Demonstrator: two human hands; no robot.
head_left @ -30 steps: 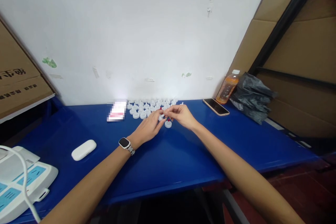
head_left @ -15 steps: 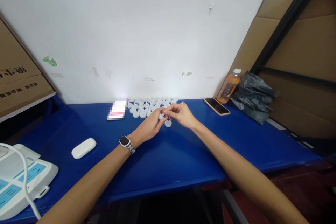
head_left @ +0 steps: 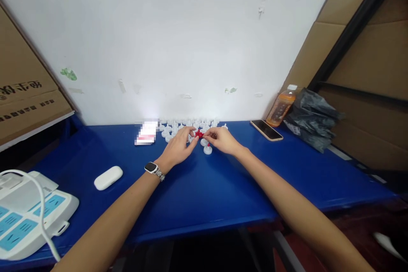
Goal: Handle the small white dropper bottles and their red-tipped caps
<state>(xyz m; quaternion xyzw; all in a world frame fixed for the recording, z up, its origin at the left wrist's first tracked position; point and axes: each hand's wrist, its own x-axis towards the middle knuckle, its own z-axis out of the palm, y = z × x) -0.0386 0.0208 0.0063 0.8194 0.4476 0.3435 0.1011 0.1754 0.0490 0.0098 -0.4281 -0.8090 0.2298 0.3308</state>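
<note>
My left hand [head_left: 178, 148] and my right hand [head_left: 223, 140] meet over a blue table [head_left: 204, 187], fingertips pinching a small red piece [head_left: 199, 134] between them. My left wrist wears a smartwatch [head_left: 151, 168]. Just below the fingers stands a small white cap-shaped part with a red tip [head_left: 208, 149]. Behind the hands, several more white cap-shaped parts [head_left: 188, 125] lie in a cluster near the wall. The exact grip of each finger on the red piece is too small to make out.
A white case [head_left: 108, 177] lies at the left, a white device with blue panels and a cable [head_left: 28, 216] at the near left corner. A phone [head_left: 266, 130], an orange drink bottle [head_left: 281, 106] and a black bag [head_left: 312, 118] sit at the right. Cardboard boxes flank both sides.
The view shifted slightly. My hands moved a little toward the wall, and the red piece now shows clearly between my fingertips, apart from the white part standing below.
</note>
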